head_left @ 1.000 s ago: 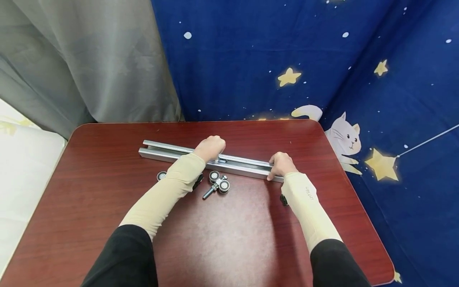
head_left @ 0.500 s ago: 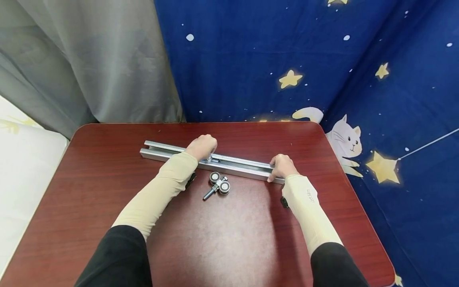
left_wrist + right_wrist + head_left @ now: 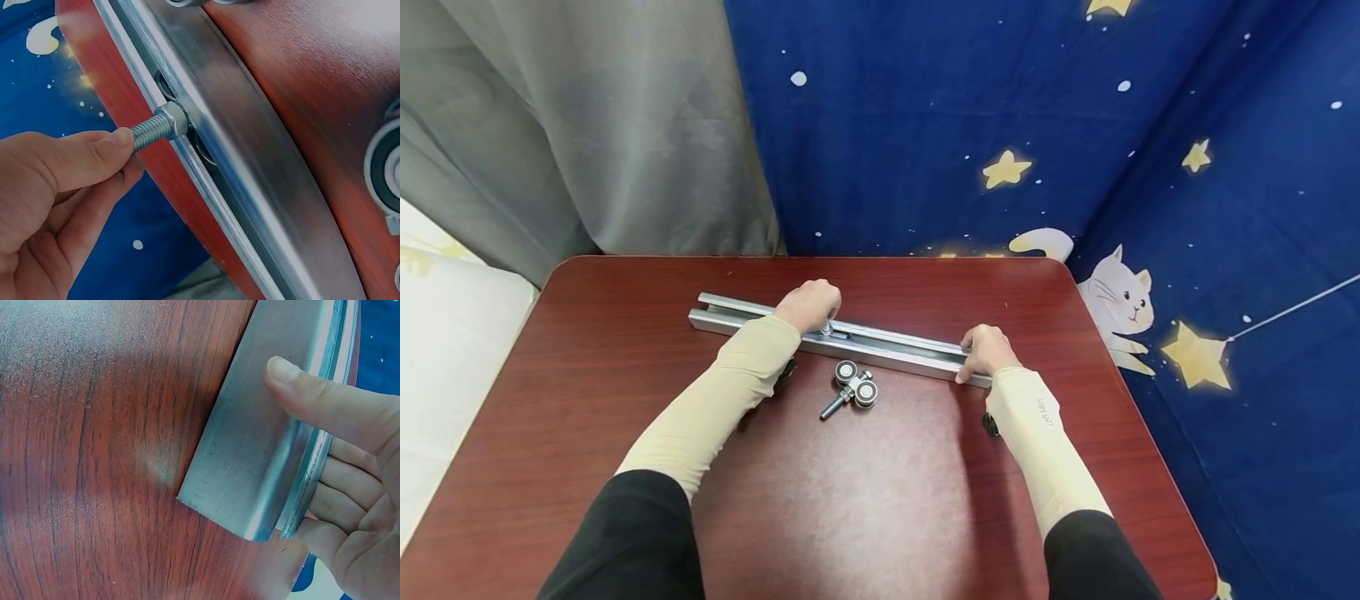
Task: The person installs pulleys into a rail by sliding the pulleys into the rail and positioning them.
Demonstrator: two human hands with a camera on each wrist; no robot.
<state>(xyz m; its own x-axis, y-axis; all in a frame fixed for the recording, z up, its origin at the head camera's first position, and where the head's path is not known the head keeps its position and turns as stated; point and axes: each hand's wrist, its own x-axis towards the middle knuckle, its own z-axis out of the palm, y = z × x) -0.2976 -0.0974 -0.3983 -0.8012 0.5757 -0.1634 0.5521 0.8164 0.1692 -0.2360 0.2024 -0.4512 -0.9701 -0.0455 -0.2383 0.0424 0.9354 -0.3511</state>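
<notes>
A silver metal channel rail (image 3: 887, 357) with a slot along its top lies slantwise on the table. My left hand (image 3: 808, 305) pinches a threaded bolt (image 3: 150, 131) between thumb and fingers; the bolt stands out of the slot, with a hex nut (image 3: 174, 120) at its base. Dark curved wheel edges show inside the slot beside the nut; the rest of that roller carriage is hidden in the rail. At the rail's right end, my right hand (image 3: 988, 350) grips the rail, thumb (image 3: 300, 387) on the near wall and fingers on the far side.
A loose roller trolley (image 3: 855, 385) with wheels and a bolt lies on the table in front of the rail. The reddish-brown table (image 3: 880, 500) backs onto a grey curtain (image 3: 587, 133) and a blue star-patterned curtain (image 3: 887, 133).
My left hand has slid leftward along the rail with the bolt. A wheel seen by the left forearm a second ago is now covered by it. The right hand keeps its grip.
</notes>
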